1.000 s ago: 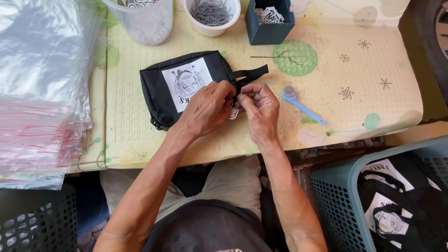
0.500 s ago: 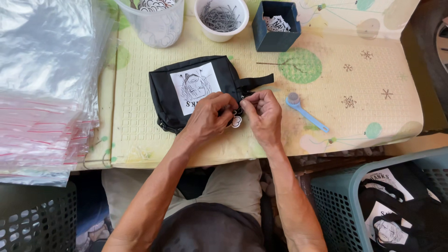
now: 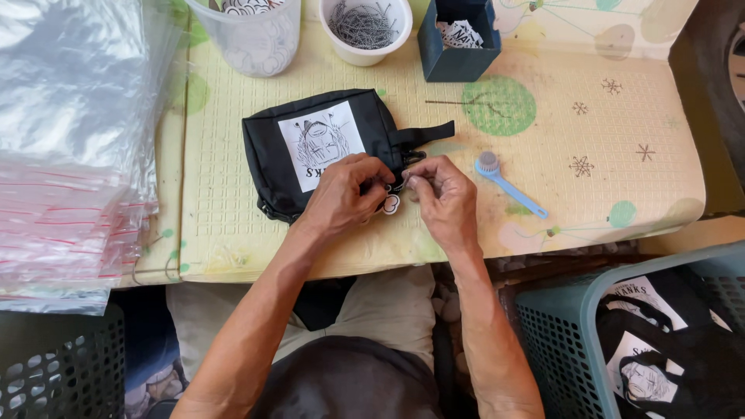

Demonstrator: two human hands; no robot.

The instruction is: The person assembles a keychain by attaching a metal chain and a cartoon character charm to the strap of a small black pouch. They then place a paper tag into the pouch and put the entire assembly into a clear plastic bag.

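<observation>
A pale yellow embossed mat (image 3: 621, 147) with green dots and snowflake marks covered the table across the upper half of the frame. Just left of centre lay a black pouch (image 3: 268, 151) bearing a white printed patch. At its lower right corner the left hand (image 3: 345, 194) and right hand (image 3: 442, 198) met, fingers pinched narrow around a small round white tag (image 3: 390, 204) at the pouch's zipper end. A blue brush (image 3: 508, 186) lay just right of the hands. Along the top edge stood a clear plastic cup (image 3: 260, 35), a white bowl of metal pins (image 3: 365, 27) and a dark blue box (image 3: 458, 46). Stacked clear bags (image 3: 70, 155) filled the left side; a teal basket (image 3: 559, 341) holding more pouches sat at lower right.
</observation>
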